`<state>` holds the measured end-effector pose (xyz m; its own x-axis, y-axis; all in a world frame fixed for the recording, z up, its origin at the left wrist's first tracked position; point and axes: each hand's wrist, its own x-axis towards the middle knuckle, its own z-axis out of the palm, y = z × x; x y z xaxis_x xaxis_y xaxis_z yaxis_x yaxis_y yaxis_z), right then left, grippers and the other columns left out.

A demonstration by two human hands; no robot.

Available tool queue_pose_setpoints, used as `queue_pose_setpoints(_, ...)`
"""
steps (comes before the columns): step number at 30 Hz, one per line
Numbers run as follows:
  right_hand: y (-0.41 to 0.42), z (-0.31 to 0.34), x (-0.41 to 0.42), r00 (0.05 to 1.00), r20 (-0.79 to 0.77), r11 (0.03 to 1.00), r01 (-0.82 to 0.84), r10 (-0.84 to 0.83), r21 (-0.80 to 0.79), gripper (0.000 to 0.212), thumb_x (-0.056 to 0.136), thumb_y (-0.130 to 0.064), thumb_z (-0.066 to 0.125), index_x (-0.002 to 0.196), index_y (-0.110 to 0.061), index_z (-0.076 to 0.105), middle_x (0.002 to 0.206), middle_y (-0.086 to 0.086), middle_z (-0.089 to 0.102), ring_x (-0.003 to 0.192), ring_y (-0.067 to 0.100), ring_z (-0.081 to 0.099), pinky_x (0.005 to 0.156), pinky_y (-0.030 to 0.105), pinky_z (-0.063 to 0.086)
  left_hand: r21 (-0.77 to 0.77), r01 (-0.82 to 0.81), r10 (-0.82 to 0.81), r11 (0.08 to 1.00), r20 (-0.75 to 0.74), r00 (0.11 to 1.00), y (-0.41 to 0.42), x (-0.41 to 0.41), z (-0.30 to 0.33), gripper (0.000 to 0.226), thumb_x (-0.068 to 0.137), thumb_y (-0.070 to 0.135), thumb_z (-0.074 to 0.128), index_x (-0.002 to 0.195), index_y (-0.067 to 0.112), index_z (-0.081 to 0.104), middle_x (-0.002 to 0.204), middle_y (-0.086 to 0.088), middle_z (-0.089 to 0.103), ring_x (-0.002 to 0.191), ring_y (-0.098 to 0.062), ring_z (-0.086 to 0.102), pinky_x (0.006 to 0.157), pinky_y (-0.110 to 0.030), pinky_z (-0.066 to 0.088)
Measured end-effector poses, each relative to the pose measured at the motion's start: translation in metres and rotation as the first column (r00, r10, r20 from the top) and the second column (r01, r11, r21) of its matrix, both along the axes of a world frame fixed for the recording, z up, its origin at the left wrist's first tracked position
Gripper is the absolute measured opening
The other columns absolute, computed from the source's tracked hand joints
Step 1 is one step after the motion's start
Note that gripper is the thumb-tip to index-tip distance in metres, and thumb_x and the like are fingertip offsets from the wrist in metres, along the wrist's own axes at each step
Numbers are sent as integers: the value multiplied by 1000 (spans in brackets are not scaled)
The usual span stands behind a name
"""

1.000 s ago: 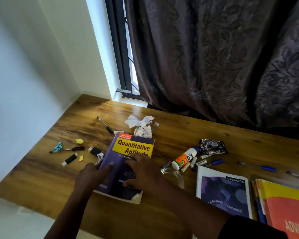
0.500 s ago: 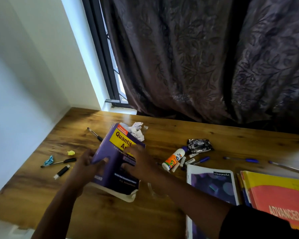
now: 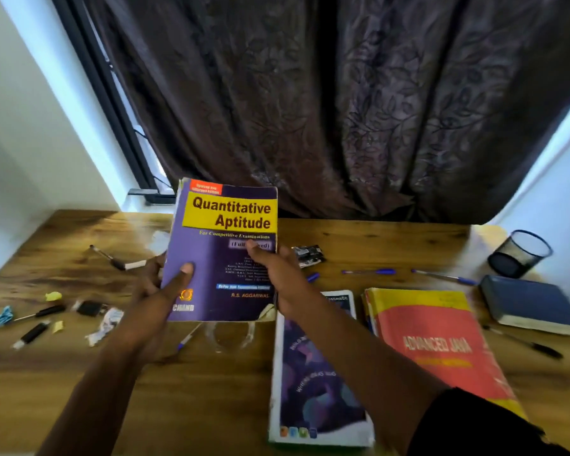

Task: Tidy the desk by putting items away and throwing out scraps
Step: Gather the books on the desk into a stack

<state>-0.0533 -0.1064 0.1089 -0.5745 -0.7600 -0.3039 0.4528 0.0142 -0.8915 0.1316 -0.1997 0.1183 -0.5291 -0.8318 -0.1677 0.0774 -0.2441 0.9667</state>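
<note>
A thick purple book titled Quantitative Aptitude [image 3: 224, 225] is held upright above the wooden desk [image 3: 195, 390], cover facing me. My left hand [image 3: 160, 291] grips its lower left edge, thumb on the cover. My right hand [image 3: 277, 274] holds its right edge, thumb across the cover. Scraps lie on the left of the desk: a crumpled white paper [image 3: 104, 325], yellow bits [image 3: 53, 296] and a blue scrap [image 3: 2, 316]. Pens [image 3: 369, 272] lie behind my right arm.
A purple notebook [image 3: 313, 390] and a red and yellow Java book [image 3: 441, 343] lie at the right, with a dark blue book [image 3: 530, 304] and a black mesh pen holder [image 3: 519, 253] beyond. A clear glass bowl [image 3: 231, 335] sits under the held book. A dark curtain hangs behind.
Both hands have lifted the purple book off the desk and stood it upright with its cover towards me. My view has swung to the right, bringing the pen holder and blue book in.
</note>
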Motion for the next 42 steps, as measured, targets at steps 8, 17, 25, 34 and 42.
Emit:
queue_pose_setpoints(8, 145, -15, -98, 992, -102, 992, 82, -72, 91, 22, 93, -13, 72, 115, -9, 72, 106, 14, 77, 92, 29, 75, 80, 40, 60, 162, 193, -201, 968, 36, 979, 110, -95, -33, 34, 95, 15, 68, 127, 18, 59, 119, -11, 76, 100, -31, 75, 91, -55, 58)
queue_pose_setpoints(17, 298, -48, -157, 960, -274, 921, 157, -57, 357, 15, 99, -12, 64, 105, -21, 74, 99, 4, 80, 93, 25, 76, 87, 43, 58, 190, 352, -394, 916, 273, 878, 239, -166, -79, 20, 97, -2, 63, 116, 1, 62, 111, -18, 73, 84, -26, 72, 64, -28, 61)
queue_pose_setpoints(25, 352, -82, -173, 904, -427, 885, 202, -3, 421, 22, 100, -25, 63, 119, -34, 66, 116, -9, 73, 112, 16, 65, 87, 37, 52, -138, 468, -315, 873, 573, 756, 300, -185, -92, 16, 97, 23, 69, 108, 30, 61, 95, 10, 68, 77, -1, 66, 62, -20, 49)
queue_pose_setpoints(34, 363, -90, -176, 768, -612, 770, 272, 187, 577, 8, 99, -30, 62, 103, -36, 58, 97, -12, 61, 85, 4, 56, 63, 19, 38, -215, 448, -246, 868, 599, 763, 308, -182, -94, 24, 93, 24, 74, 111, 20, 59, 89, -6, 68, 59, -8, 69, 45, -22, 51)
queue_pose_setpoints(42, 374, -94, -190, 693, -692, 744, 351, 202, 568, 61, 75, -68, 70, 123, -34, 53, 125, -5, 58, 113, 19, 61, 89, 44, 57, -240, 489, -276, 838, 588, 760, 301, -184, -98, 19, 98, 22, 69, 113, 30, 60, 100, 2, 71, 73, -3, 69, 57, -16, 52)
